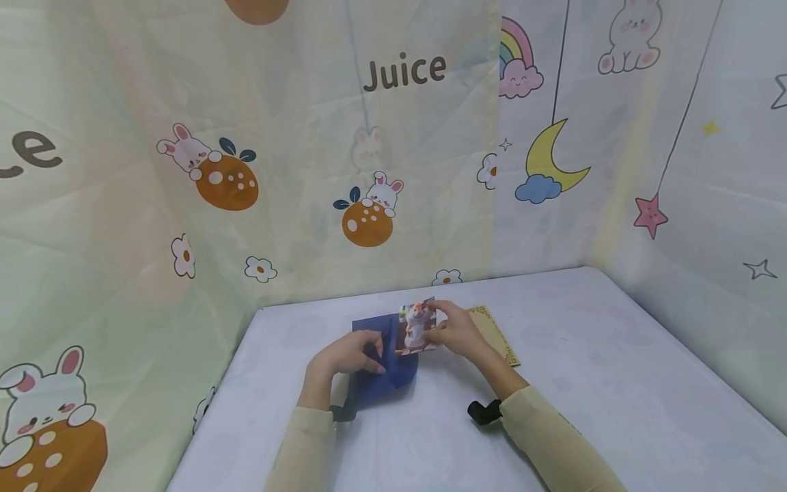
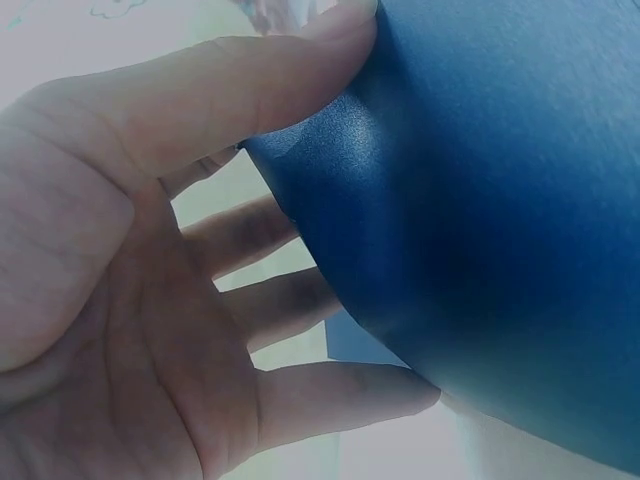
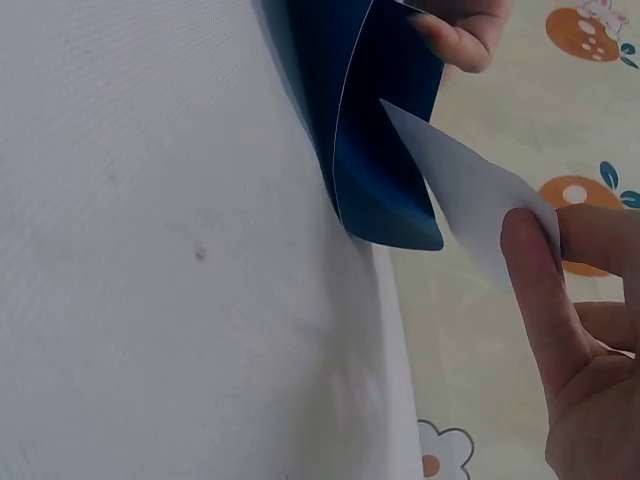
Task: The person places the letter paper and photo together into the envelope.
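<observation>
A dark blue paper envelope (image 1: 402,372) is held up off the table by my left hand (image 1: 350,350). In the left wrist view the thumb and fingers of that hand pinch the side edge of the blue envelope (image 2: 500,220), and the paper bows. My right hand (image 1: 460,335) pinches a small picture card (image 1: 415,329) printed with a white cartoon animal. The right wrist view shows the card's plain pale back (image 3: 480,195), one corner reaching into the envelope's open mouth (image 3: 385,180). How deep the corner sits is hard to see.
Behind my right hand, a gold-yellow sheet with a patterned border (image 1: 496,336) lies on the white table (image 1: 584,383), partly hidden. Black wrist-camera mounts (image 1: 484,412) are strapped at the wrists. Printed cloth walls (image 1: 295,225) stand along the table's back and sides.
</observation>
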Tool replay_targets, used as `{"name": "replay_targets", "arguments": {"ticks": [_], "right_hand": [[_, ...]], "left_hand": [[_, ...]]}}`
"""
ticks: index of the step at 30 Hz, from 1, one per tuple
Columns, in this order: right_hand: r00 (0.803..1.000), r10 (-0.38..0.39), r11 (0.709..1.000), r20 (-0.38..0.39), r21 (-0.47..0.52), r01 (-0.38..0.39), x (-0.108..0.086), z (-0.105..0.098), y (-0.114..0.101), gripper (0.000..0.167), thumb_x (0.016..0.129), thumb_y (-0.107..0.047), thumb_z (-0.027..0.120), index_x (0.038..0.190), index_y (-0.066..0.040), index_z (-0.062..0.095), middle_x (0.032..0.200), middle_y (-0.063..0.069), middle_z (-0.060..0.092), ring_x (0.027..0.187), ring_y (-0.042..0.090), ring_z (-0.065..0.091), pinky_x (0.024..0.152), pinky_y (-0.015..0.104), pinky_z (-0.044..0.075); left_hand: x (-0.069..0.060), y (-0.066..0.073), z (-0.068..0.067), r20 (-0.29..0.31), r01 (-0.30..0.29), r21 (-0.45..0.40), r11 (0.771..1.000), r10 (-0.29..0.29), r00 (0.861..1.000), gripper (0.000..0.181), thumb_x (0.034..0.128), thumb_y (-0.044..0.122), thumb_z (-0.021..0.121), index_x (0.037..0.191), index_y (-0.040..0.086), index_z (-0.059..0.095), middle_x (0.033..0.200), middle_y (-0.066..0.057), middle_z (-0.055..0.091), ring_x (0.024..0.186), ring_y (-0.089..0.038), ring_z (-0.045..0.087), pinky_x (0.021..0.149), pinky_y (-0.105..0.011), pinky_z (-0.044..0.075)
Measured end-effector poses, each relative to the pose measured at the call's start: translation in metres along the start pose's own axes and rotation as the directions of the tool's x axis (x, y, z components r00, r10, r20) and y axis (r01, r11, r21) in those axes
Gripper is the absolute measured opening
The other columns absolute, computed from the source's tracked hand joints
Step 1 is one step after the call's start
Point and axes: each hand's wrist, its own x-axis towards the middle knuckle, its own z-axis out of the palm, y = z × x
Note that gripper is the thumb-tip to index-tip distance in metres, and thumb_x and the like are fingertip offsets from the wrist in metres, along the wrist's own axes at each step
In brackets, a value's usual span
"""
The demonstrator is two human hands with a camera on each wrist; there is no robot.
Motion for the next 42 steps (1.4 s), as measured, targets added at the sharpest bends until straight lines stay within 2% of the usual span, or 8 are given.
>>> {"name": "replay_targets", "arguments": {"ticks": [5,12,15,22,29,42], "right_hand": [[0.999,0.013,1.000,0.033,-0.014,-0.012,0.000,0.003,0.001,0.075,0.083,-0.008,0.084,0.151,-0.008,0.051,0.129,0.016,0.065,0.064,0.015,0.062,0.055,0.030,0.049],[0.997,0.037,0.999,0.073,-0.024,-0.035,-0.002,0.008,0.000,0.074,0.083,-0.011,0.084,0.150,-0.009,0.052,0.127,0.016,0.068,0.063,0.017,0.064,0.056,0.032,0.051],[0.994,0.020,0.999,0.105,-0.031,-0.016,-0.003,0.010,0.001,0.068,0.088,-0.012,0.080,0.150,-0.008,0.052,0.129,0.016,0.068,0.062,0.018,0.065,0.057,0.031,0.051],[0.988,-0.037,0.999,0.148,-0.018,0.040,-0.005,0.011,-0.003,0.058,0.096,-0.007,0.068,0.151,-0.005,0.050,0.155,0.021,0.050,0.071,0.012,0.067,0.067,0.033,0.057],[0.984,-0.049,0.999,0.172,-0.016,0.052,-0.005,0.012,0.000,0.061,0.094,0.001,0.066,0.152,-0.003,0.048,0.155,0.022,0.049,0.064,0.013,0.063,0.065,0.036,0.058],[0.972,-0.012,1.000,0.236,0.000,0.012,-0.004,0.013,0.001,0.060,0.095,0.003,0.065,0.152,-0.004,0.048,0.152,0.024,0.052,0.070,0.017,0.070,0.066,0.040,0.059]], "left_hand": [[0.000,0.001,0.000,0.000,0.011,0.003,1.000,-0.011,1.000,0.030,0.0804,0.023,0.090,0.091,0.023,0.061,0.099,0.002,0.062,0.092,-0.020,0.055,0.074,-0.037,0.045],[-0.001,0.003,0.001,0.000,0.029,0.000,1.000,-0.029,1.000,0.030,0.0808,0.024,0.090,0.092,0.023,0.062,0.102,0.001,0.063,0.093,-0.021,0.056,0.075,-0.038,0.045],[-0.001,0.002,0.002,-0.005,0.029,0.011,1.000,-0.029,1.000,0.031,0.0805,0.025,0.090,0.092,0.024,0.061,0.103,0.002,0.063,0.093,-0.020,0.056,0.076,-0.038,0.045],[0.002,0.002,0.004,0.001,-0.005,0.005,1.000,0.005,1.000,0.030,0.0805,0.024,0.089,0.093,0.024,0.062,0.101,0.003,0.063,0.092,-0.019,0.056,0.077,-0.038,0.045],[0.002,0.007,0.001,0.002,-0.015,0.006,1.000,0.015,1.000,0.031,0.0802,0.023,0.090,0.093,0.022,0.061,0.100,0.003,0.063,0.091,-0.019,0.056,0.076,-0.038,0.045],[0.003,0.007,0.003,-0.003,-0.018,0.008,1.000,0.018,1.000,0.030,0.0805,0.023,0.089,0.091,0.022,0.061,0.100,0.004,0.063,0.091,-0.018,0.056,0.078,-0.037,0.046]]}}
